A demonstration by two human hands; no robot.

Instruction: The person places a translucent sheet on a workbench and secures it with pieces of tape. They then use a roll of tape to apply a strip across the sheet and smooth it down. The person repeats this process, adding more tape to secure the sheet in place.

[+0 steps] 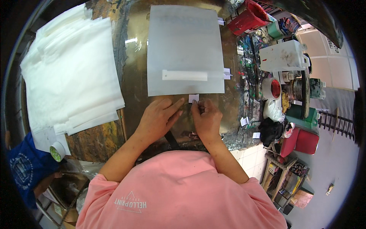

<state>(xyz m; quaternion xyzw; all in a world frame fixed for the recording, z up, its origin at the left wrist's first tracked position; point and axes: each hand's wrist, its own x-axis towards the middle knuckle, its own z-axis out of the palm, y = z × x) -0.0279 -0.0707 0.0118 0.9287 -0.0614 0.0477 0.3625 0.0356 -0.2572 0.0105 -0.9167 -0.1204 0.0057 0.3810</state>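
A translucent sheet point(185, 45) lies on the brown glossy work surface in front of me, with a paler white strip point(190, 75) showing near its near edge. Just below that edge sits a small white paper tab point(193, 98). The thumb of my right hand point(209, 118) touches the tab's near edge, while its other fingers curl in and hide whatever they may hold. Left of the tab, my left hand point(160, 114) rests low with fingers stretched out and apart, its index fingertip close to the tab. Another folded white tab point(227, 73) is at the sheet's right edge.
A large stack of white sheets point(72, 72) covers the left side. Along the paint-stained right side stand a red bucket point(248, 17), a whitish jug point(282, 55) and a roll of tape point(271, 88). A red chair point(301, 142) is beyond. At lower left is a blue cloth point(28, 168).
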